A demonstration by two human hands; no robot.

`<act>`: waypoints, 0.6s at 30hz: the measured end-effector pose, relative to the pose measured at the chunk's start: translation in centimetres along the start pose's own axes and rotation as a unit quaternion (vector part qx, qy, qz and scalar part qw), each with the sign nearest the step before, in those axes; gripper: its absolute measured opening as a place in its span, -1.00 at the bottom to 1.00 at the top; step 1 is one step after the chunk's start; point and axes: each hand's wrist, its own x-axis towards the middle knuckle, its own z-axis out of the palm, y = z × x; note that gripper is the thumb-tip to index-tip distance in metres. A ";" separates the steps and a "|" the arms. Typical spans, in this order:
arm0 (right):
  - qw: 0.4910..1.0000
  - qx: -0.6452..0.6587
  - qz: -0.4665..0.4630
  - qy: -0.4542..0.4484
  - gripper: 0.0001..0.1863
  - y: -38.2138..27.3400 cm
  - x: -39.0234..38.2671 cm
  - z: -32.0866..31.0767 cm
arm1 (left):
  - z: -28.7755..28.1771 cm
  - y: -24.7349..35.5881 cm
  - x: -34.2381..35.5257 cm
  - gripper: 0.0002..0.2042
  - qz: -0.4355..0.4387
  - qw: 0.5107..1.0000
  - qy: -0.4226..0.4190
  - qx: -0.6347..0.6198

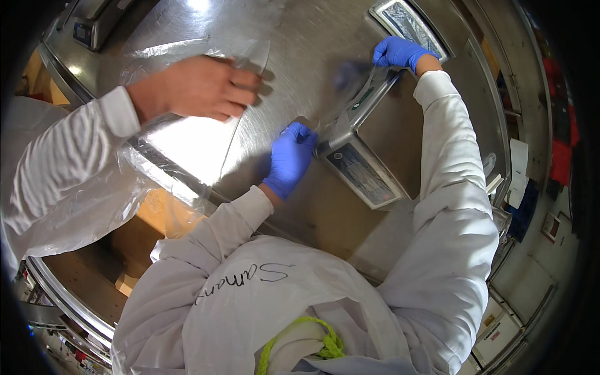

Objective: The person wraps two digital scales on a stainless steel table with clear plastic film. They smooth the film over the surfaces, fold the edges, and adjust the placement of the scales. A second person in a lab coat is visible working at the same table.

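My right hand [406, 52], in a blue glove, is closed on the upper edge of a clear plastic bag [356, 103] with a small green print. The bag stretches along the left side of a metal bench scale [390, 134]. My left hand [290, 159], also gloved in blue, has its fingers pinched at the bag's lower end, just left of the scale's display panel [361, 177]. What sits between those fingertips is hard to see. Below the bag's upper edge, part of it blurs against the steel table [300, 56].
A co-worker's bare hand [212, 87] reaches in from the left over a clear plastic sheet [194, 147]. A second scale [409, 28] stands beyond my right hand, and another scale [84, 31] at the far left. Cardboard [162, 215] lies below the table's left edge.
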 end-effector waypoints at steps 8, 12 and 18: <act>0.990 -0.128 -0.034 0.053 -0.86 -2.5 -2.2 -1.1 | 0.2 -0.1 0.5 -0.87 -0.001 0.999 0.018 0.036; 0.945 -0.135 -0.244 0.173 -0.80 -11.3 -5.9 2.6 | -0.1 -0.5 0.7 -0.85 -0.026 0.999 0.036 0.025; 0.975 -0.157 -0.145 -0.054 -0.62 -16.3 -10.2 10.8 | -0.4 0.6 0.9 -0.83 -0.052 0.998 -0.008 0.039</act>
